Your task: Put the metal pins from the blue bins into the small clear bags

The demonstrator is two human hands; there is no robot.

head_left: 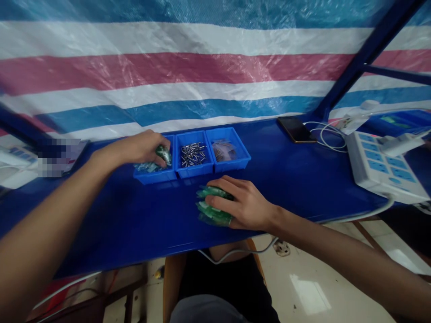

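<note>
My left hand (146, 148) is closed on some green plastic pieces (163, 154) over the left blue bin (155, 178), where more pale translucent pieces lie. Near the table's front edge, my right hand (244, 204) grips a bunch of green plastic pieces (213, 206), which look like small clear-green packets. The middle blue bin (194, 171) holds many loose metal pins. In the right blue bin (232, 167) there is a clear bag with thin metal parts. All three bins stand side by side.
A dark phone (296, 130) lies at the back right of the blue table (141, 229), beside a white cable (325, 137). Farther right stands a white power strip (384, 166) with plugs. Blue frame bars rise on both sides, and a striped plastic sheet (188, 67) hangs behind.
</note>
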